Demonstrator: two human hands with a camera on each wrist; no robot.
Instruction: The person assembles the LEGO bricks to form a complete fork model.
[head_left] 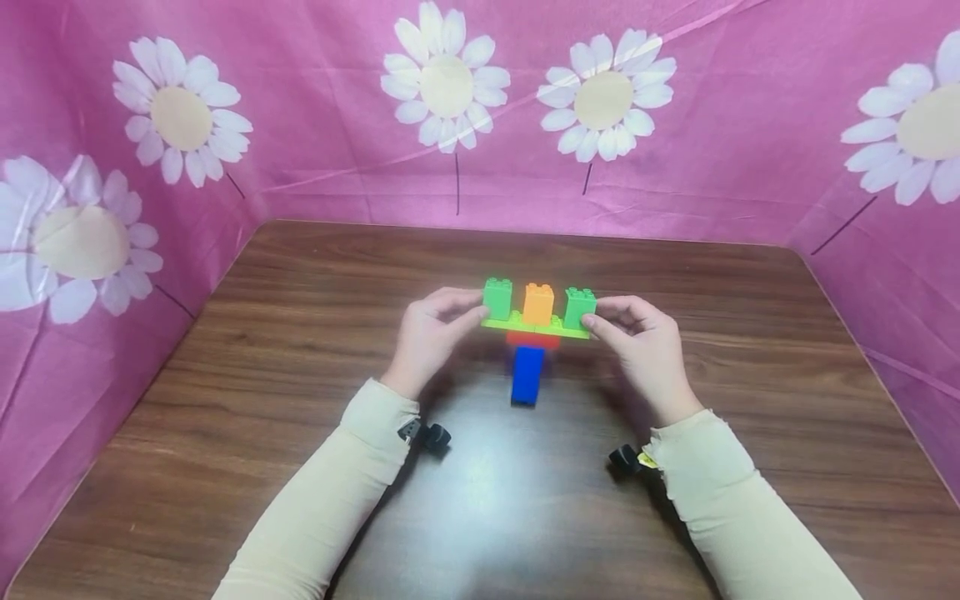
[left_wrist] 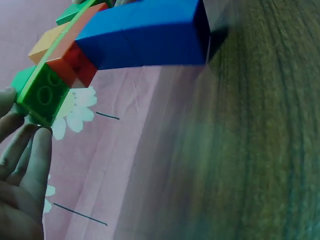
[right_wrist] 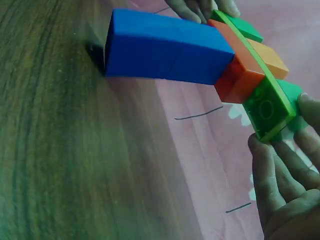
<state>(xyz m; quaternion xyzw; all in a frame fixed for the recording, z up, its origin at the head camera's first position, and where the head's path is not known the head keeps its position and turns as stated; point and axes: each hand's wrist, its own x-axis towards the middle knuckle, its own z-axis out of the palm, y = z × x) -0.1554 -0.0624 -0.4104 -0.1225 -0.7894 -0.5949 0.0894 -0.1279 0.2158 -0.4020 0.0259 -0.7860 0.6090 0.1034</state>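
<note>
A toy-brick structure stands upright on the table. Two blue bricks form its column, topped by a red brick and a flat lime-green plate layer. Along that layer sit a left green brick, an orange brick and a right green brick. My left hand pinches the structure's left end, around the left green brick and plate edge. At the opposite end, my right hand grips the right green brick and plate edge with thumb and fingers. Studs show on the upper bricks.
The brown wooden table extends around the structure. A pink cloth with white flowers hangs along its back and sides. Small black cameras sit at both wrists, close above the tabletop.
</note>
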